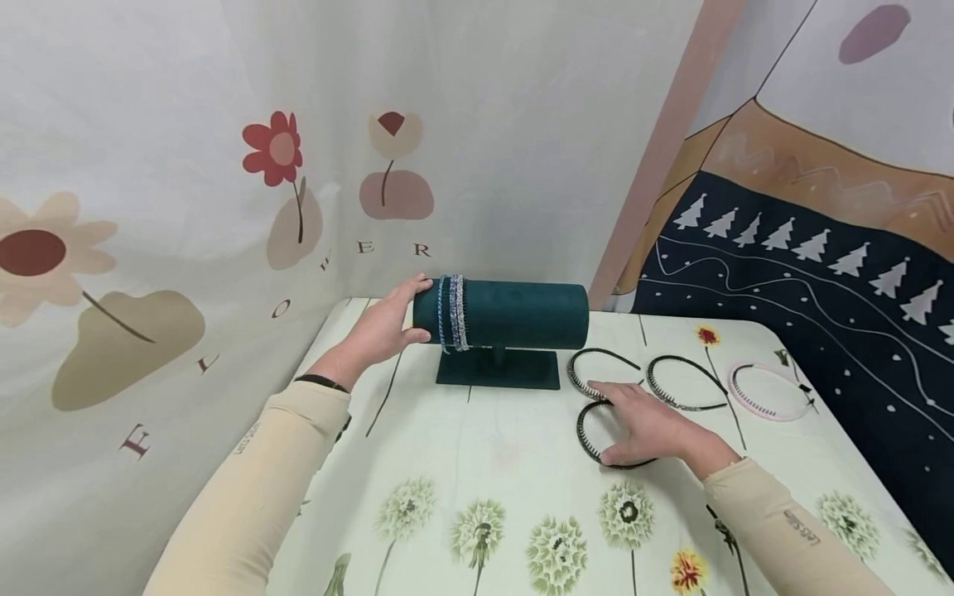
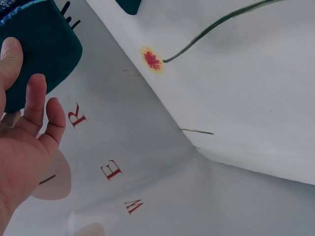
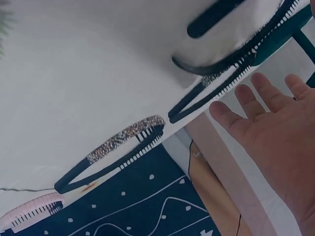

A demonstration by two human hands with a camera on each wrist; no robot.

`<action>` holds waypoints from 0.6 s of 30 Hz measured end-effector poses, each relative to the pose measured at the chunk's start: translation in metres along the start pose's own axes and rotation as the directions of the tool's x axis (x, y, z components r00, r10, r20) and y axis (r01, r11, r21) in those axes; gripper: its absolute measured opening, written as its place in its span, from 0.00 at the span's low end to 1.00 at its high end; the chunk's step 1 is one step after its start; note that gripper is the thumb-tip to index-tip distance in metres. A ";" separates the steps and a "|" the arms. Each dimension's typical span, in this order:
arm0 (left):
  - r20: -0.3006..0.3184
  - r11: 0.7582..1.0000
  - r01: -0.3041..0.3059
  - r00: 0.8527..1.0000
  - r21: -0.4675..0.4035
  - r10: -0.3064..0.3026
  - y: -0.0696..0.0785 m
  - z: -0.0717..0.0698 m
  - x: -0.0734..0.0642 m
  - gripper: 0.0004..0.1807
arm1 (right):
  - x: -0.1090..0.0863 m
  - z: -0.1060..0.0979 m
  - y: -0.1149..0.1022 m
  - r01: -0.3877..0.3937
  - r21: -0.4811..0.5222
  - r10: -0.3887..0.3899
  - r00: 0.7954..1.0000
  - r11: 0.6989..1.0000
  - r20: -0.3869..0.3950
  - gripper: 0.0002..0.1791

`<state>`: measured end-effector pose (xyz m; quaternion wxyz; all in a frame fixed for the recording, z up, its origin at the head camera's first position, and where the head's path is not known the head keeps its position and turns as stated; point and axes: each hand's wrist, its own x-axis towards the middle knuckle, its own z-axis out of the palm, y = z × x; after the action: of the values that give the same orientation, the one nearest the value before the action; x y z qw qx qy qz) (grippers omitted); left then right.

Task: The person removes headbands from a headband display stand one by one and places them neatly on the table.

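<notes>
In the head view my left hand (image 1: 383,327) holds the left end of a dark green display stand (image 1: 529,314), fingers over the top and thumb at the front. Blue and silver glittery headbands (image 1: 451,313) sit side by side around its cylinder, near that hand. The left wrist view shows the last fingers lifted off the green end (image 2: 61,54). My right hand (image 1: 644,422) is spread over the nearest black toothed headband (image 1: 585,434), thumb at its lower edge. Its fingertips are close to another black headband (image 1: 577,381). Straight fingers (image 3: 224,115) show in the right wrist view.
To the right lie a black headband (image 1: 656,385) with a glittery section and a pink headband (image 1: 753,401). The table (image 1: 447,455) has a flower-printed cloth. Printed curtains (image 1: 507,165) hang behind it and along its sides.
</notes>
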<state>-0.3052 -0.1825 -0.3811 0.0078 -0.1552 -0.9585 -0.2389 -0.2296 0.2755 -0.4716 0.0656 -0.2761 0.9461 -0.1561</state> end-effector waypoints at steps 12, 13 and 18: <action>0.008 1.000 0.002 1.000 0.003 -0.002 0.001 -0.001 -0.002 0.50 | 0.019 -0.050 0.019 -0.132 0.200 0.142 0.989 0.971 -0.037 0.65; 0.009 1.000 0.001 1.000 0.005 -0.001 0.001 -0.001 -0.002 0.50 | 0.021 -0.058 0.021 -0.149 0.219 0.163 0.986 0.964 -0.046 0.66; 0.008 1.000 -0.003 1.000 0.005 0.003 0.000 -0.001 -0.002 0.50 | 0.032 -0.099 0.019 -0.177 0.345 0.234 0.963 0.922 -0.132 0.67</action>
<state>-0.3032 -0.1836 -0.3801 0.0047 -0.1578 -0.9589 -0.2357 -0.2871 0.2990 -0.3857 0.0458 -0.1456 0.9324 -0.3276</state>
